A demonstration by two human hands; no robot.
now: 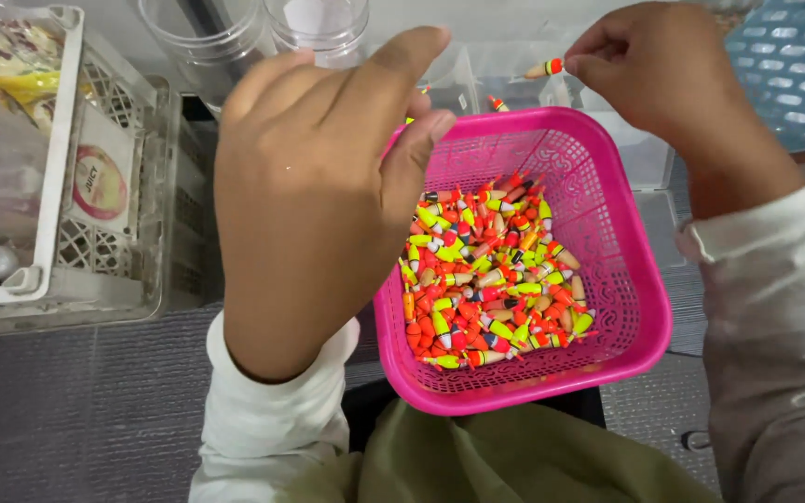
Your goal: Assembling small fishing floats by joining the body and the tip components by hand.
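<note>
Pink basket [626, 307]; 2 hands, right [649, 65] pinching 1 float [545, 68].

Grey ribbed mat surface [95, 410]: white slatted crate [67, 233] far left; clear plastic jars [263, 33] far centre; clear boxes [524, 74] behind; blue basket [794, 74] far right.

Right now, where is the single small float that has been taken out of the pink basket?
In the head view, the float is pinched in the right hand, top right, above the far rim of the pink basket.
</note>
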